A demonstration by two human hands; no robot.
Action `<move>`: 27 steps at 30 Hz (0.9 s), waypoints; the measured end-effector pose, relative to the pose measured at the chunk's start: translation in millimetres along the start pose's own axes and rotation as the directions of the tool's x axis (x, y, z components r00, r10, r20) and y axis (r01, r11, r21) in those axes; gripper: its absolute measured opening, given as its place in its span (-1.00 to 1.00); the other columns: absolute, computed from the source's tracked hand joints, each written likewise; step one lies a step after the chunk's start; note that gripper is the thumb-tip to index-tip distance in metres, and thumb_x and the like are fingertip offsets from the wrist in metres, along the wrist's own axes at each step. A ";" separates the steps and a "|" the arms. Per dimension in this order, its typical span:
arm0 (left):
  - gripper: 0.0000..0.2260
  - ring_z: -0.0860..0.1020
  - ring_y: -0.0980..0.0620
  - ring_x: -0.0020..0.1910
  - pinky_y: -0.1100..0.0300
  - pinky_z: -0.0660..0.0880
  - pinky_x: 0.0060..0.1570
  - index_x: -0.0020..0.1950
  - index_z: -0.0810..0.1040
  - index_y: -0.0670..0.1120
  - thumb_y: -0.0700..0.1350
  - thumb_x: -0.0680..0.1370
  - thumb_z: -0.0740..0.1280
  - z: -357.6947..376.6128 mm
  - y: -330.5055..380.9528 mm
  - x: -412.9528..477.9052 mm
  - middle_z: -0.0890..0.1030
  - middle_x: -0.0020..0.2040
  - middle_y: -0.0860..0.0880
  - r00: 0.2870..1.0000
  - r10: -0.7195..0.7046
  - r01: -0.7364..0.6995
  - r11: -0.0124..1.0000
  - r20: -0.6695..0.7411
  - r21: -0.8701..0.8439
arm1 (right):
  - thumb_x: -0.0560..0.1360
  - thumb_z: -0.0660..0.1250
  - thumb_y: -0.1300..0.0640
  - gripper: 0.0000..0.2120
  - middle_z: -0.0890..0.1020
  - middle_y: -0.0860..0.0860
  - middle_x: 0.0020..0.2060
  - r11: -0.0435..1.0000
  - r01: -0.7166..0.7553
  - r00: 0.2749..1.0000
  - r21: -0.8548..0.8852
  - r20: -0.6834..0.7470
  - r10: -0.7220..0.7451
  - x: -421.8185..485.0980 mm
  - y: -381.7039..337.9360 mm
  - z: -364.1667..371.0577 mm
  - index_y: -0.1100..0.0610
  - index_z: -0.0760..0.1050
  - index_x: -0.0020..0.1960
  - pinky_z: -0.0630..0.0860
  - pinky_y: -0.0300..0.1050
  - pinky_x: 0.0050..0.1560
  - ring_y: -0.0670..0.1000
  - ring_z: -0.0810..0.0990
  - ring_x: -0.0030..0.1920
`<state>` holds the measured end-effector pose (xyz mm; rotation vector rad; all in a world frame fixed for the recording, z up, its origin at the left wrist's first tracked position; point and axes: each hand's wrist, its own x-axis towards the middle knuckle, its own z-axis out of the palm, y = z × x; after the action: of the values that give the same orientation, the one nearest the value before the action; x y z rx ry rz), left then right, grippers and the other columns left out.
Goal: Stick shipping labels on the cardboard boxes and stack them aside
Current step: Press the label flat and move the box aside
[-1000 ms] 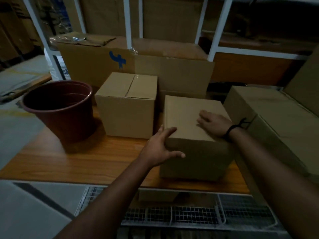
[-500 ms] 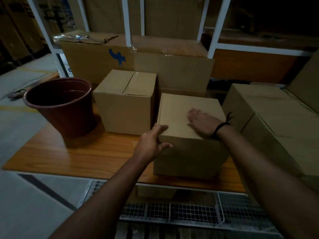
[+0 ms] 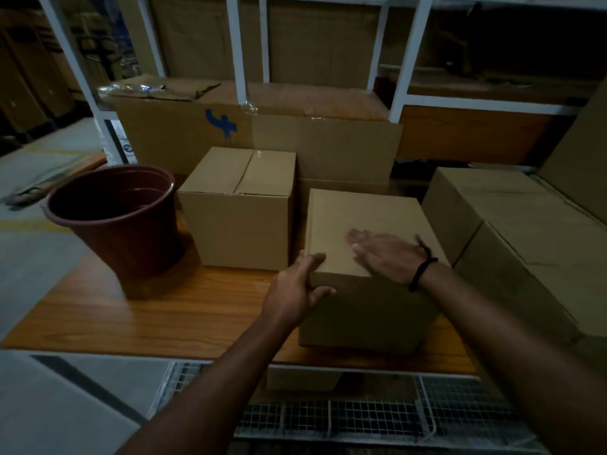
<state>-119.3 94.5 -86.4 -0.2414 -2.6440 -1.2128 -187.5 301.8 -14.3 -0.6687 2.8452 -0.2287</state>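
A plain cardboard box (image 3: 358, 310) stands near the front edge of the wooden table (image 3: 164, 310). My left hand (image 3: 295, 290) grips its near left top corner, thumb on the top face and fingers on the side. Flat on the box's top lies my right hand (image 3: 384, 254), fingers straight and blurred with motion; a black band circles the wrist. No label is visible on the box. A second closed cardboard box (image 3: 239, 205) stands just behind and to the left.
A dark red plastic bucket (image 3: 115, 215) stands on the table's left part. A long carton with a blue mark (image 3: 256, 142) lies behind, under white shelf posts (image 3: 397, 93). Larger cartons (image 3: 512, 231) are stacked at the right. Wire mesh (image 3: 361, 418) runs below the table edge.
The box has slid left, nearer the second box. My left hand moved from the box's side up to its top corner, and my right hand swept across the top toward the left.
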 end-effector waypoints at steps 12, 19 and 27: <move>-0.41 0.49 -0.07 0.32 -0.05 0.53 0.21 0.42 0.24 0.27 0.14 0.47 0.44 14.0 -14.6 2.6 0.41 0.46 -0.07 0.999 0.048 -0.047 0.997 -0.004 0.061 | 0.64 -0.22 -0.19 -0.48 0.10 -0.15 0.55 0.990 -0.143 0.985 0.020 -0.097 0.144 -37.2 15.3 10.0 -0.12 0.08 0.55 -0.02 -0.04 0.50 -0.10 0.04 0.54; -0.40 0.54 -0.10 0.26 -0.06 0.59 0.09 0.48 0.16 0.26 0.17 0.52 0.37 17.7 -22.9 -0.3 0.33 0.52 -0.09 0.994 0.077 -0.069 0.992 -0.072 0.104 | 0.57 -0.09 -0.29 -0.34 0.42 0.13 0.40 0.922 -0.191 0.721 0.338 -0.589 0.365 -75.8 51.7 44.1 0.12 0.54 0.29 0.31 0.03 0.34 0.14 0.39 0.37; -0.28 0.22 -0.09 0.49 0.15 0.50 0.04 0.50 -0.08 0.44 0.19 0.50 0.32 32.6 -71.0 -30.7 -0.39 0.56 -0.08 0.956 0.293 -0.295 0.953 0.035 0.073 | 0.47 0.27 -0.30 -0.28 0.05 0.26 0.53 0.871 -0.093 0.697 0.482 -0.593 0.403 -97.2 56.8 116.2 -0.21 0.08 0.54 0.29 0.00 0.30 0.13 0.19 0.46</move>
<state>-111.1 71.8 -166.8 -0.6150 -2.5505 -1.0145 -98.8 384.4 -121.6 -0.0696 3.3158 -1.2392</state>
